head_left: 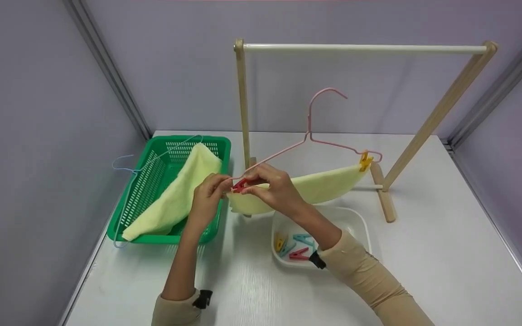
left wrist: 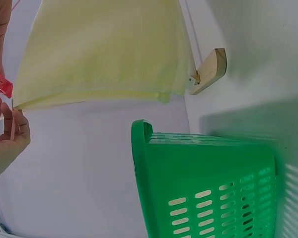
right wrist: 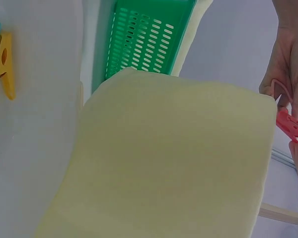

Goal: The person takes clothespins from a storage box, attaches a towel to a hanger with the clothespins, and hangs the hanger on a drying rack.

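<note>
A pink wire hanger (head_left: 283, 151) is held up over the table, with a pale yellow cloth (head_left: 324, 184) hanging below its bar. At the hanger's right end a yellow-orange clothespin (head_left: 365, 161) clips the cloth to it. My left hand (head_left: 205, 197) grips the hanger's left end by the cloth's corner. Between thumb and fingers, my right hand (head_left: 279, 188) pinches a red clothespin (head_left: 239, 185) at that same corner. Both wrist views show the red clothespin (left wrist: 1, 84) at the cloth's edge; whether its jaws bite the cloth is hard to tell.
On the left stands a green basket (head_left: 215, 222) with another yellow cloth (head_left: 175, 194) and a blue hanger (head_left: 127, 194). A white tub (head_left: 366, 226) with several clothespins (head_left: 299, 254) sits below my right forearm. Behind rises a wooden rack with a white rod (head_left: 360, 47).
</note>
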Demonstrator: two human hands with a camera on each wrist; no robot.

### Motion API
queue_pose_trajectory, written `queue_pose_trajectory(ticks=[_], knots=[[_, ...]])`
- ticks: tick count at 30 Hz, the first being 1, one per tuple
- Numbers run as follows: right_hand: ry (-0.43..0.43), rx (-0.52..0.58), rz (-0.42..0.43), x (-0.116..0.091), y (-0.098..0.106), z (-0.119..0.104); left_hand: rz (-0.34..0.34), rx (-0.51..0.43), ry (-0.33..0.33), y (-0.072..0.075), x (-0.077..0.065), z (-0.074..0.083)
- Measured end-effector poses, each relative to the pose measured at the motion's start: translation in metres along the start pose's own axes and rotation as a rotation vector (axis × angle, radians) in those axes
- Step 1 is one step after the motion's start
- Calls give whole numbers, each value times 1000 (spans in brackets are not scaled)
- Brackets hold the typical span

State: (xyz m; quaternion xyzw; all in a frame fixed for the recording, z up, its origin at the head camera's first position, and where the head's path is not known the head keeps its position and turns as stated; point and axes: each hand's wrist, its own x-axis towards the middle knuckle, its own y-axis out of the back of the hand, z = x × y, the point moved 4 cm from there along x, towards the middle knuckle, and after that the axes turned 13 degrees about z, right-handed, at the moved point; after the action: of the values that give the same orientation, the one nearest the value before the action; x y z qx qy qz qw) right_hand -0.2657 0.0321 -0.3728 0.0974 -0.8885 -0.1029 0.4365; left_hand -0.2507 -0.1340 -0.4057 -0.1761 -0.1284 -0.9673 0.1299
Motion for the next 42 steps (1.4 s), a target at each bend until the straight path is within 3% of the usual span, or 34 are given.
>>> queue_pose_trajectory(ticks=[10,15,20,28,42], knots=[[77,-76,-28,2,-4,-2,10,4,-35,-1,-1,0],[73,-106,-72,2,-6,-3,0,1,-21,-2,-2,-1],[122,-173,-93,4,-9,-6,-2,-20,-8,-2,-3,-3],[211,-232,-83,6,-12,-6,6,-30,-35,-2,-3,-2],[253,-271,-71,2,-17,-1,-4,-32,-22,-5,-3,0]])
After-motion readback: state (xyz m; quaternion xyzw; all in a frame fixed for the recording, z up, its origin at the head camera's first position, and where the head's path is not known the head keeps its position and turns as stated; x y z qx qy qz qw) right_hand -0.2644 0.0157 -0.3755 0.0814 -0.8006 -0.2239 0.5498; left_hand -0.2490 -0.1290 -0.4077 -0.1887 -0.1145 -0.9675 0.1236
